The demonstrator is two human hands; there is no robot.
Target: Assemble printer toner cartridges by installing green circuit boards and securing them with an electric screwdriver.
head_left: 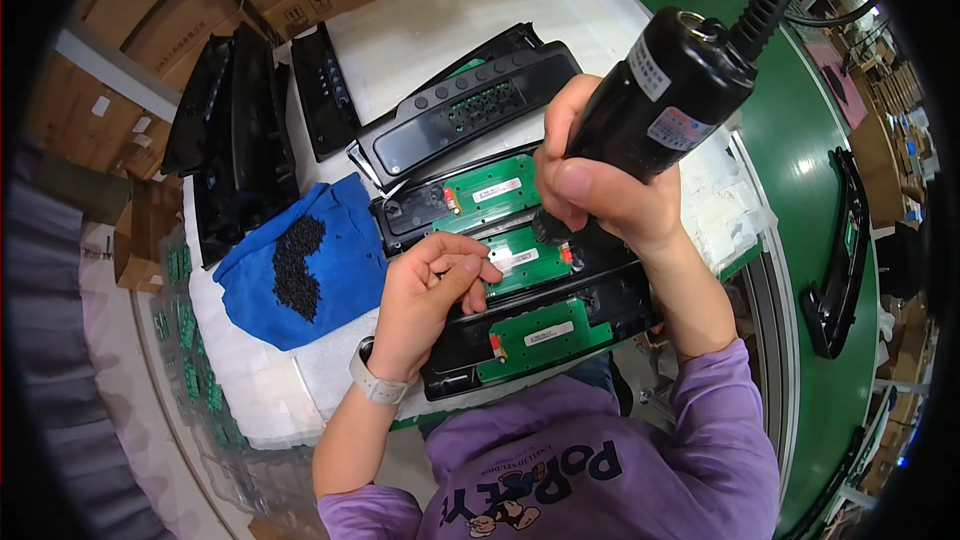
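Observation:
My right hand grips a black electric screwdriver; its coiled cord runs up and away. The screwdriver's lower end points down at the right part of a green circuit board, set in the middle black plastic housing. Over the left part of that board is my left hand, fingers curled with thumb and fingertips close together. Whatever they may pinch is too small to make out. Two similar boards, one beyond and one nearer me, lie in their own black housings.
Left of the housings, a blue cloth bears a pile of small black screws. More black housings stand at the far left, and a buttoned panel lies beyond. A green conveyor belt runs along the right, carrying another black housing.

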